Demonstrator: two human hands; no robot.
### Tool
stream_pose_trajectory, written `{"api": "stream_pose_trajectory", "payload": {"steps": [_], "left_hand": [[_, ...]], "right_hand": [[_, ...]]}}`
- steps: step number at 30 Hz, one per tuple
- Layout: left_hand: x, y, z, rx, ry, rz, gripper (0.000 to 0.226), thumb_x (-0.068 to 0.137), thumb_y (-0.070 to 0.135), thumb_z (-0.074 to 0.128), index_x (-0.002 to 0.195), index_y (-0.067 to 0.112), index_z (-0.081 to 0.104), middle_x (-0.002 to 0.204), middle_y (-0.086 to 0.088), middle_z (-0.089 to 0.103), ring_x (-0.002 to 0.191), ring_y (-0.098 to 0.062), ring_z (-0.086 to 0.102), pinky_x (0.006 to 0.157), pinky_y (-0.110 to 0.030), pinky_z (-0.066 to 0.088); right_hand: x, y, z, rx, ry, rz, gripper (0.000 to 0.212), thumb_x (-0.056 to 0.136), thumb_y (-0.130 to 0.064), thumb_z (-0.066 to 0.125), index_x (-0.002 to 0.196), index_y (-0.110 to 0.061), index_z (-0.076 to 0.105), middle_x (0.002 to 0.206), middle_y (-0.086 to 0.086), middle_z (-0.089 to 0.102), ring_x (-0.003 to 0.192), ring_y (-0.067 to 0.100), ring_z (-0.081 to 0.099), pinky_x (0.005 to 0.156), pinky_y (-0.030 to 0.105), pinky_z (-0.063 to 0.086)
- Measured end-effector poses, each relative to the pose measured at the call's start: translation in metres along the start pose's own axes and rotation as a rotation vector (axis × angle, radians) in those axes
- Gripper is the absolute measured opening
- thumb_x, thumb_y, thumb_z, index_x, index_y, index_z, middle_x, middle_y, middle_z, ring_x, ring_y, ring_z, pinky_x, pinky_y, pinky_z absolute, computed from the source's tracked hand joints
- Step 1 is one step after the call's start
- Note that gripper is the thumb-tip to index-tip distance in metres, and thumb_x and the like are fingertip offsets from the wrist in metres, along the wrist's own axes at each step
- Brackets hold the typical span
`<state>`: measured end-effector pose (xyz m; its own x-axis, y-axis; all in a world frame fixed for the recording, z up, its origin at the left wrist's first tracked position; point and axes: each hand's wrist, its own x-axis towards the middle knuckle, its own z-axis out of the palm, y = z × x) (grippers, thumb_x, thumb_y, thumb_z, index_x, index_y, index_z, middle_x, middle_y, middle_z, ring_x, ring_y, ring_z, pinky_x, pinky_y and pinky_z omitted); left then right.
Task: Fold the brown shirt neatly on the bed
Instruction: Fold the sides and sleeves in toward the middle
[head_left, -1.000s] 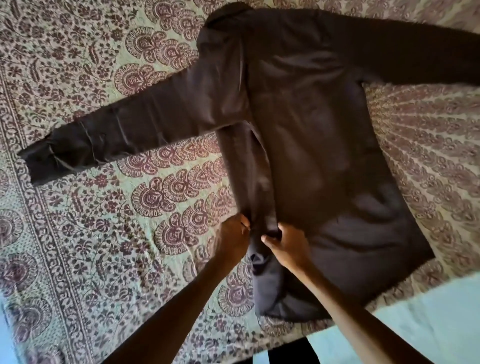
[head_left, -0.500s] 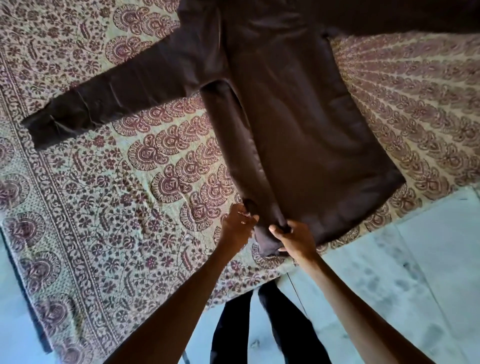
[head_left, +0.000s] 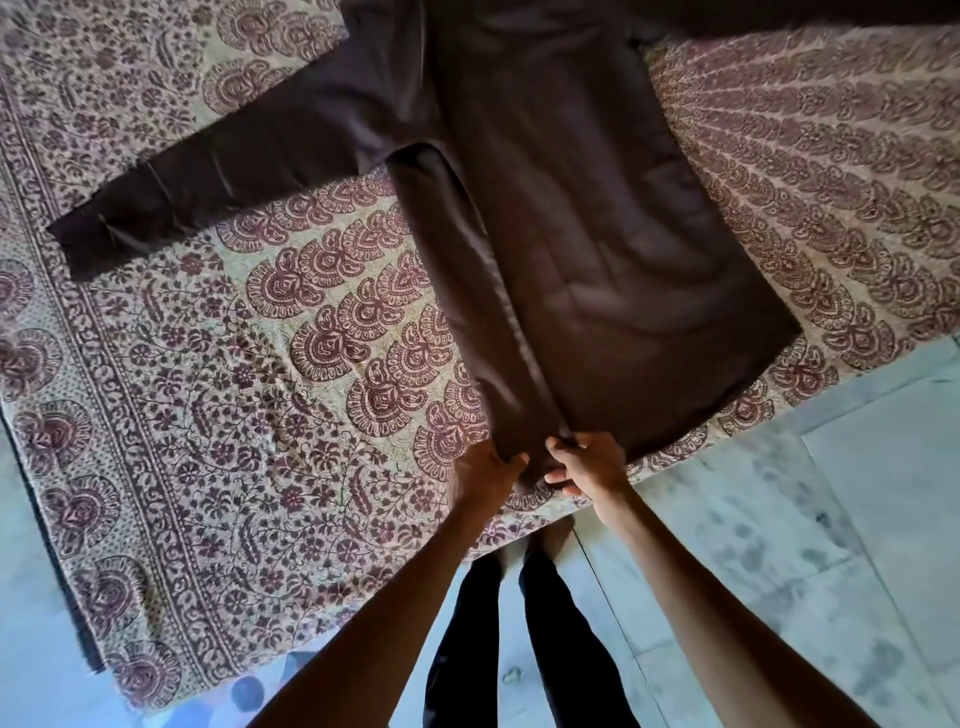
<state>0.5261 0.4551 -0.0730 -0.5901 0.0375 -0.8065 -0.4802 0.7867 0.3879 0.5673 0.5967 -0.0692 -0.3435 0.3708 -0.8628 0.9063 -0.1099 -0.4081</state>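
Note:
The brown shirt (head_left: 597, 249) lies flat on the bed, hem toward me, collar beyond the top of the frame. Its left sleeve (head_left: 218, 176) stretches out to the left; the right sleeve runs off the top right. The shirt's left side panel is folded over as a narrow strip along the body. My left hand (head_left: 485, 473) pinches the bottom hem of that strip. My right hand (head_left: 587, 465) grips the hem just beside it, fingers curled round the cloth. Both hands sit at the bed's near edge.
A cream bedsheet with maroon floral print (head_left: 234, 389) covers the bed. Pale marble floor (head_left: 831, 519) lies to the right and below. My legs in dark trousers (head_left: 519, 639) stand at the bed's edge.
The hem, bunched a second ago, has been pulled toward the bed's near edge and now lies straighter. My view has tilted down, showing more floor.

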Motion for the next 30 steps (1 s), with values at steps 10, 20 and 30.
{"api": "stream_pose_trajectory", "payload": {"steps": [10, 20, 30], "left_hand": [[0.009, -0.001, -0.033, 0.343, -0.086, -0.014, 0.063, 0.075, 0.073, 0.053, 0.074, 0.012, 0.067, 0.074, -0.006, 0.073, 0.069, -0.022, 0.072, 0.072, -0.035, 0.059], [0.081, 0.079, -0.106, 0.073, 0.407, 0.582, 0.025, 0.08, 0.002, 0.061, 0.104, 0.005, 0.062, 0.101, -0.015, 0.058, 0.079, -0.026, 0.06, 0.06, -0.03, 0.046], [0.181, 0.168, -0.203, 0.358, 0.456, 0.646, 0.029, 0.084, 0.008, 0.053, 0.097, 0.027, 0.071, 0.101, -0.004, 0.072, 0.09, -0.028, 0.067, 0.082, -0.04, 0.054]], "right_hand": [[-0.005, -0.038, -0.015, -0.743, 0.181, -0.127, 0.04, 0.074, -0.055, 0.068, 0.089, -0.018, 0.072, 0.087, 0.006, 0.073, 0.09, 0.03, 0.071, 0.071, 0.031, 0.053], [0.043, -0.148, 0.01, -0.5, 0.117, -0.436, 0.029, 0.082, -0.042, 0.069, 0.101, -0.021, 0.068, 0.096, 0.005, 0.076, 0.097, 0.025, 0.07, 0.079, 0.033, 0.054], [0.068, -0.231, 0.038, -0.865, 0.317, -0.308, 0.022, 0.083, -0.02, 0.058, 0.102, -0.019, 0.071, 0.106, 0.007, 0.071, 0.103, 0.029, 0.067, 0.084, 0.037, 0.056]]}}
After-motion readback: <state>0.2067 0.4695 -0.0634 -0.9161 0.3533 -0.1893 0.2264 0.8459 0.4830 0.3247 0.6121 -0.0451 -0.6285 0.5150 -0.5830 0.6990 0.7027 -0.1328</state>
